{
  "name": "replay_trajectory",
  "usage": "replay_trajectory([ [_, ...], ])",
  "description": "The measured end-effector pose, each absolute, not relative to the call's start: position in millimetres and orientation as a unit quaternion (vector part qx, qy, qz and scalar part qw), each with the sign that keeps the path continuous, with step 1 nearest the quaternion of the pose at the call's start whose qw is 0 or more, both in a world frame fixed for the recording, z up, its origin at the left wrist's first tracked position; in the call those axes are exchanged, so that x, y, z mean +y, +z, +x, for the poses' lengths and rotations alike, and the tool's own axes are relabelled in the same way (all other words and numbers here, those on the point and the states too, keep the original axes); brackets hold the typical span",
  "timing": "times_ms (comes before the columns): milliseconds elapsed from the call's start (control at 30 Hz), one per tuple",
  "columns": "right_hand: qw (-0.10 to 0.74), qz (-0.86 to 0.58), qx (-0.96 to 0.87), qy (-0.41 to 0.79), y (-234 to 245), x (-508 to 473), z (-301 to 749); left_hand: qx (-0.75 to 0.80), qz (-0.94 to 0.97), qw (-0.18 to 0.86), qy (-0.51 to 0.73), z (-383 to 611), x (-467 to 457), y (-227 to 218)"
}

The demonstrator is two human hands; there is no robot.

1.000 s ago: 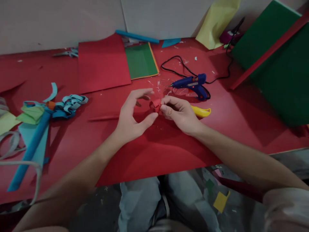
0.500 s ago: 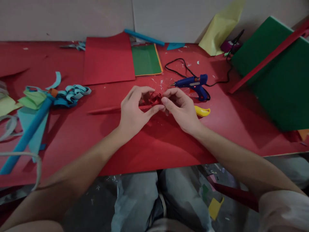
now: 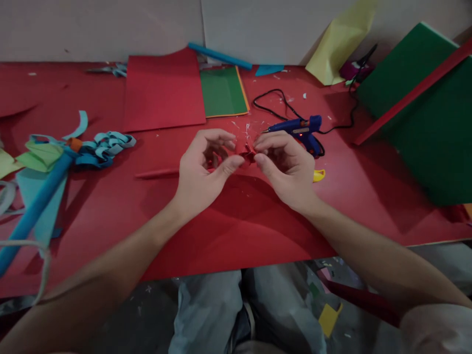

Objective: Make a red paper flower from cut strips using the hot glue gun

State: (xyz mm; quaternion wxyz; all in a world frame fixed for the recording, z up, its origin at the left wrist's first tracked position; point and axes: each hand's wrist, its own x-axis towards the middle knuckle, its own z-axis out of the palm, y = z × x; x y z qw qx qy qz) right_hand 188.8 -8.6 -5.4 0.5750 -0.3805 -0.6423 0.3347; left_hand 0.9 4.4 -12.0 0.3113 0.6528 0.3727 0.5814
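A small red curled paper piece (image 3: pixel 248 157) is between my two hands above the table. My right hand (image 3: pixel 289 169) pinches its right side between thumb and fingertips. On the other side, my left hand (image 3: pixel 202 172) is closed, with its thumb tip against the paper's left edge and its fingers curled behind. A thin red paper roll (image 3: pixel 157 174) sticks out to the left behind my left hand; whether that hand grips it is hidden. Just beyond my right hand lies a blue glue gun (image 3: pixel 311 129) with its light on. A yellow tool (image 3: pixel 319 175) is partly covered by that hand.
Red paper (image 3: pixel 164 93) and green sheets (image 3: pixel 223 91) lie at the back, near scissors (image 3: pixel 116 70) and a blue paper roll (image 3: pixel 221 55). Blue paper decorations (image 3: pixel 99 147) occupy the left. A green board (image 3: pixel 431 128) stands right. The glue gun's black cord (image 3: pixel 341 127) runs rightward.
My hands have moved slightly apart, and the curled red paper has turned and shows between them. My right hand now covers more of the glue gun and yellow tool. The view has shifted slightly.
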Motion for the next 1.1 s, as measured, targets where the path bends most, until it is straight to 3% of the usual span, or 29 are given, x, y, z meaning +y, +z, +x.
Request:
replay_trajectory([
  [267,0.561,-0.389,-0.66,0.313,-5.7,-11.8,192.2,0.348,0.735,0.169,0.556,-7.2,2.0,-2.4],
  [433,0.559,-0.394,-0.663,0.305,-6.9,-12.7,192.1,0.368,0.728,0.192,0.546,-8.8,1.4,5.6],
  [567,0.56,-0.387,-0.668,0.302,-6.1,-12.9,191.6,0.338,0.754,0.097,0.555,-9.1,2.0,4.5],
  [900,0.551,-0.395,-0.674,0.292,-5.6,-8.9,192.9,0.403,0.676,0.293,0.543,-11.5,7.2,4.5],
  [1100,0.557,-0.378,-0.687,0.273,-12.6,-3.1,192.2,0.351,0.557,0.349,0.667,-22.3,30.9,-11.5],
])
